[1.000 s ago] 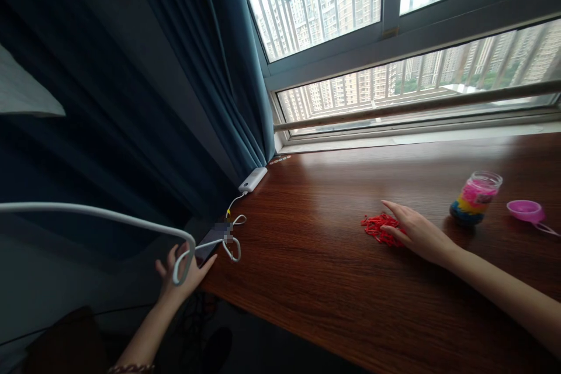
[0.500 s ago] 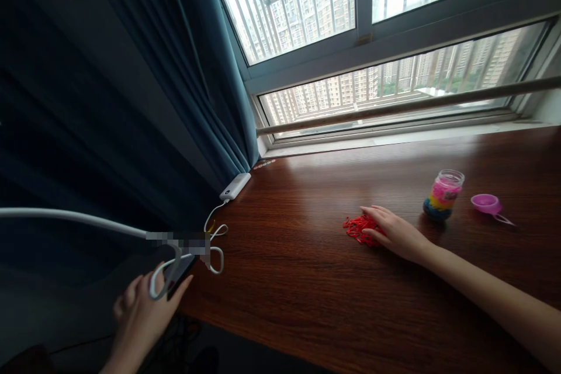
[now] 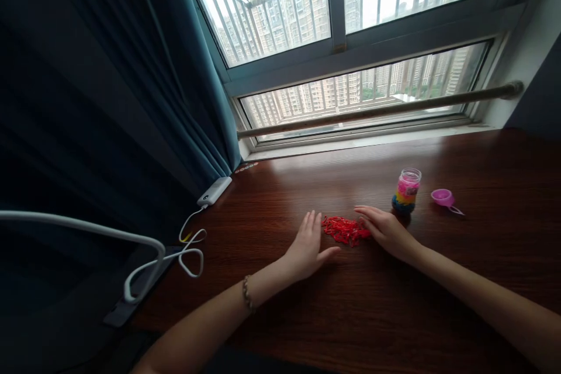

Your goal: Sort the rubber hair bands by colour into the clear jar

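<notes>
A loose pile of small red pieces (image 3: 344, 230), too small to make out singly, lies on the brown wooden table (image 3: 272, 198). Flat on the wood at the pile's left edge rests my left hand (image 3: 305, 250), its fingers stretched out and thumb apart. My right hand (image 3: 385, 231) is at the pile's right side, fingers extended, the fingertips at the red pieces. Neither hand grips anything. Behind my right hand stands an open clear jar (image 3: 407, 191) with pink, yellow and blue layers inside. A pink plastic funnel (image 3: 442, 197) lies to the jar's right.
At the table's left edge are a white power bank (image 3: 214, 191), a looped white cable (image 3: 193, 252) and a dark flat device (image 3: 120, 310). A thicker white cable (image 3: 65, 221) crosses the left side. A blue curtain (image 3: 184, 82) and a railed window (image 3: 280, 17) stand behind.
My left hand has moved right, from the dark device by the cables to the red pile. The red pile is more spread out. The whole view has shifted a little.
</notes>
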`<state>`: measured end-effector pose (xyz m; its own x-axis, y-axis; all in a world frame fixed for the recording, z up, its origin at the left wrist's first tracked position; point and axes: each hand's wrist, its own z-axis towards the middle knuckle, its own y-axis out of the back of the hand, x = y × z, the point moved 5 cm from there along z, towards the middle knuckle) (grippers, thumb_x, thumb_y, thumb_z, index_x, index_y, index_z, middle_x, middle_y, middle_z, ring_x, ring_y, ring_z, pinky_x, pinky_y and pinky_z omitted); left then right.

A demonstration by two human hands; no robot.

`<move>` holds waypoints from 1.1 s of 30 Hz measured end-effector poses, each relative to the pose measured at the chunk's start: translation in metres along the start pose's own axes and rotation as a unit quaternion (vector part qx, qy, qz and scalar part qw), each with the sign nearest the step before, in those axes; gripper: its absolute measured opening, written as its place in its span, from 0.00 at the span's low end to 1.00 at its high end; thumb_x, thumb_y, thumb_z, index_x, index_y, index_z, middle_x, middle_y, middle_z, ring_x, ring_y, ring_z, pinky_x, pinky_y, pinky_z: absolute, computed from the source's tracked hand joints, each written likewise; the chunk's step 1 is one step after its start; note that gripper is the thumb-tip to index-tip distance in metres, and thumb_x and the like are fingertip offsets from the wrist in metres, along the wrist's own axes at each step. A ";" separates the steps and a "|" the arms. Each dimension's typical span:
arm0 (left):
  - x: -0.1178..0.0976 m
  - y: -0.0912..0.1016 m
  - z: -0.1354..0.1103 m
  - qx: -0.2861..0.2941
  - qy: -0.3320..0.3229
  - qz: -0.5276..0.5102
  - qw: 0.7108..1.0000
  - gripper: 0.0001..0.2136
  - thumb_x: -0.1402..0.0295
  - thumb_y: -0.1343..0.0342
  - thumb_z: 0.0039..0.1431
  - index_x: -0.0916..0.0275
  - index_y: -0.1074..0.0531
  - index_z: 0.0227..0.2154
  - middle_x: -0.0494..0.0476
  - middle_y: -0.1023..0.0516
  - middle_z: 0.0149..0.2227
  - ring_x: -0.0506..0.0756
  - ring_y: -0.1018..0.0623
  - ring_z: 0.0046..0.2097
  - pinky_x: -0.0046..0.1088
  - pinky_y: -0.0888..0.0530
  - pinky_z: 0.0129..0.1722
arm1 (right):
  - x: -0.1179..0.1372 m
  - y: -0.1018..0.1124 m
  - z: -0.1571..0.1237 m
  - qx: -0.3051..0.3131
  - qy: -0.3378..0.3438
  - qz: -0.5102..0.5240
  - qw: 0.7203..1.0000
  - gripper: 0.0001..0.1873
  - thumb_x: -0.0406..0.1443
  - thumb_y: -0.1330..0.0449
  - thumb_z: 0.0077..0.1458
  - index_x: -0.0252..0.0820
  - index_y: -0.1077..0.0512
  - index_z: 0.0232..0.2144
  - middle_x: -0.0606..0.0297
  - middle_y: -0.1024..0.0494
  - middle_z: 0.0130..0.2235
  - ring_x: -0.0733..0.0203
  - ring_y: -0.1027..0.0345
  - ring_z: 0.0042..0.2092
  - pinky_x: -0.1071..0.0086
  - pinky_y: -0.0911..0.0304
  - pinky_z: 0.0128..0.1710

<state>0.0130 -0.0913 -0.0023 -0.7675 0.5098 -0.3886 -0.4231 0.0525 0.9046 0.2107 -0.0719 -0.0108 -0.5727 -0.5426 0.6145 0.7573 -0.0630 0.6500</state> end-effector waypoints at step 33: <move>-0.025 -0.011 0.027 -0.038 -0.108 -0.215 0.970 0.11 0.69 0.47 0.54 0.63 0.30 0.40 0.57 0.25 0.39 0.53 0.26 0.40 0.29 0.30 0.42 | 0.032 -0.007 -0.014 0.003 0.068 0.013 0.998 0.10 0.33 0.48 0.53 0.44 0.29 0.37 0.61 0.27 0.39 0.58 0.32 0.41 0.65 0.34 0.41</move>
<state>0.0504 -0.0813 0.0025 -0.3967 0.6238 -0.6734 -0.7216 0.2415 0.6489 0.1916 -0.1000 -0.0018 -0.5054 -0.6522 0.5650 0.7690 -0.0434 0.6377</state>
